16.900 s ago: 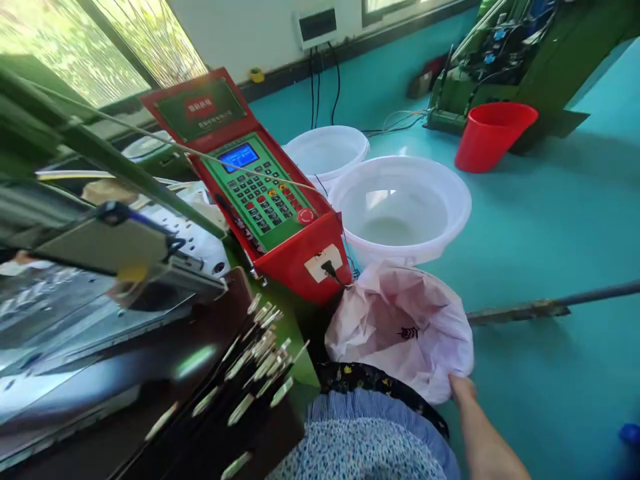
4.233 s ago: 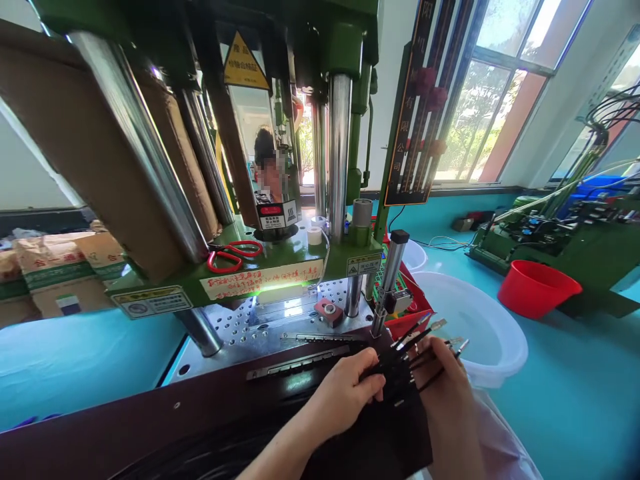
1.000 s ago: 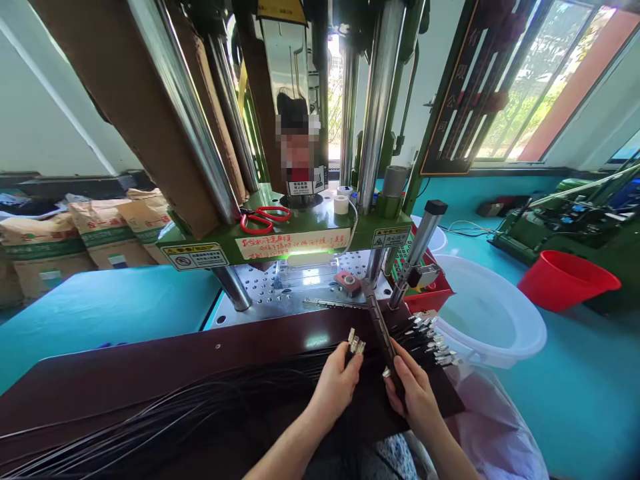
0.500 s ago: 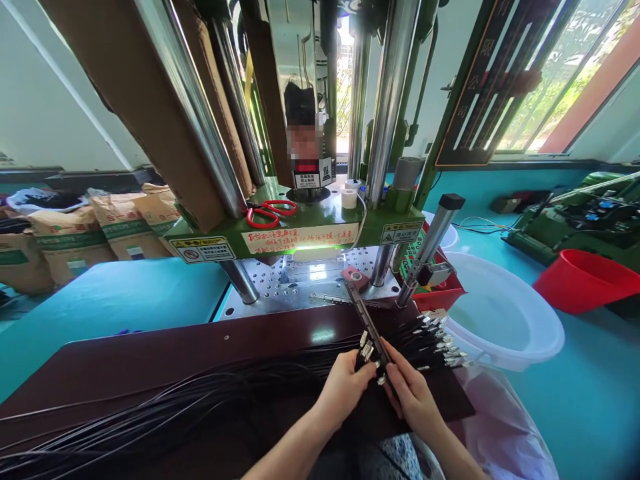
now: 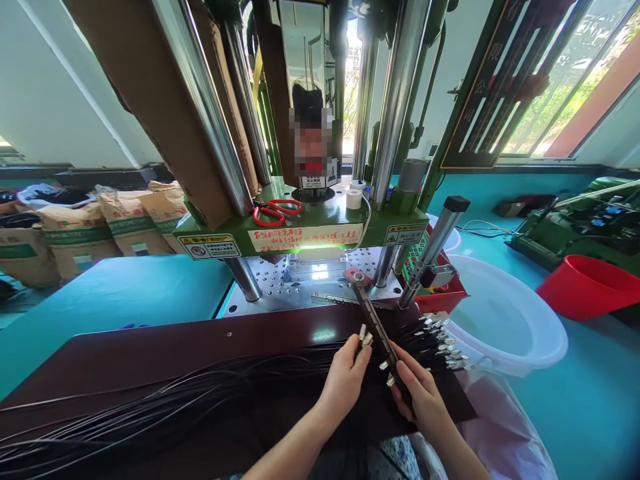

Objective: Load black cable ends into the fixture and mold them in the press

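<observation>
My left hand [image 5: 345,373] is closed around a few black cables whose silvery connectors [image 5: 366,337] stick up past the thumb. My right hand [image 5: 419,383] grips the near end of a long, narrow dark metal bar [image 5: 376,320]. The bar slants away from me, its far end close to a reddish block [image 5: 357,276] on the machine's plate. Two silvery connectors [image 5: 387,373] sit along the bar's left side beside my right fingers. Beneath both hands lies a bundle of black cables [image 5: 215,393], with many connector ends [image 5: 443,343] fanned out to the right.
A green press [image 5: 320,233] with steel columns stands in front, red-handled scissors [image 5: 276,212] on its ledge. A second metal strip [image 5: 333,299] lies on its perforated plate [image 5: 273,283]. To the right are a white tub [image 5: 545,340] and a red bucket [image 5: 590,287].
My left hand has drawn back leftward from the bar with its connectors, opening a gap between the hands. Two connectors now show at the bar's side. My right hand has shifted slightly right.
</observation>
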`<state>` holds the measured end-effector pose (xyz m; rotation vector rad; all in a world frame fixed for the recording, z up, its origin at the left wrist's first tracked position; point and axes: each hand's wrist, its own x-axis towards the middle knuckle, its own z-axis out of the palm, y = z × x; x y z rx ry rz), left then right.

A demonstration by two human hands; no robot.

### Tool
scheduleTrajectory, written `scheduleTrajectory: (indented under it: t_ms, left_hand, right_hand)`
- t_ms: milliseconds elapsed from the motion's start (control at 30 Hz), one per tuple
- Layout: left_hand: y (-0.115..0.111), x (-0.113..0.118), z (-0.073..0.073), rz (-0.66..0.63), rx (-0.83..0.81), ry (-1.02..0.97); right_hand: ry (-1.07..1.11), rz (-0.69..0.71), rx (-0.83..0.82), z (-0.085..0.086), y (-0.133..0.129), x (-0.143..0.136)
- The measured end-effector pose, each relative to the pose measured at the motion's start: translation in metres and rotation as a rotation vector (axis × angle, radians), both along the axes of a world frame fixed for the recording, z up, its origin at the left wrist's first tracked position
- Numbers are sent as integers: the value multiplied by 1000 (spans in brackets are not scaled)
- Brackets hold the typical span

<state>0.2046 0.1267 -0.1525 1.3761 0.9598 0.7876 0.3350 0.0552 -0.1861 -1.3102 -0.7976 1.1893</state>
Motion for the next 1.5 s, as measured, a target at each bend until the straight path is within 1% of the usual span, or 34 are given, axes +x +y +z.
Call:
scheduleTrajectory:
  t_ms: [67,100,167,367,500,567,700,800,867,1000,1033,1067,1167,1233,1400,1500]
  left_hand:
    - [0,4,-2,-40,88,64]
    - [1,5,-2,-49,97,83]
    - [2,6,-2,-40,60,95]
    - [5,4,-2,-16,-11,43]
    - [6,5,-4,-31,-1,69]
    - [7,4,-6,-34,7,72]
    - [6,2,-9,-21,25,56]
    - [7,-3,-7,-22,26,52]
    - [8,-7,-3,26,58,41]
    - [14,-14,1,207,126,-8]
    - [15,-14,0,217,109,-24]
    - [15,-13,-1,192,77,-41]
    - [15,-10,-4,1,-45,-61]
    - [15,-8,-4,-84,-96,-51]
    - [16,-9,0,-72,-99,-29]
    - [15,-9,-3,-58,-88,-5]
  right_hand:
    - [-10,18,3,1,0,0]
    - [-12,22,6,1,0,1]
    - [-17,22,14,0,0,1]
    - [-18,43,34,-5,0,3]
    - [-43,40,29,-5,0,2]
    - [-91,46,44,-4,0,0]
    - [-194,101,68,-2,-1,-7]
    - [-158,53,51,-1,-2,-9]
    - [-104,3,47,-2,-2,-7]
    - [2,-18,57,-6,-1,0]
    - [14,-16,57,-6,-1,1]
    - [15,-14,54,-6,-1,1]
    - [-18,-10,43,-3,-2,-1]
    - [-39,-2,41,0,-2,-2]
    - [-40,37,15,1,-2,-3]
    - [-64,51,24,0,-1,-4]
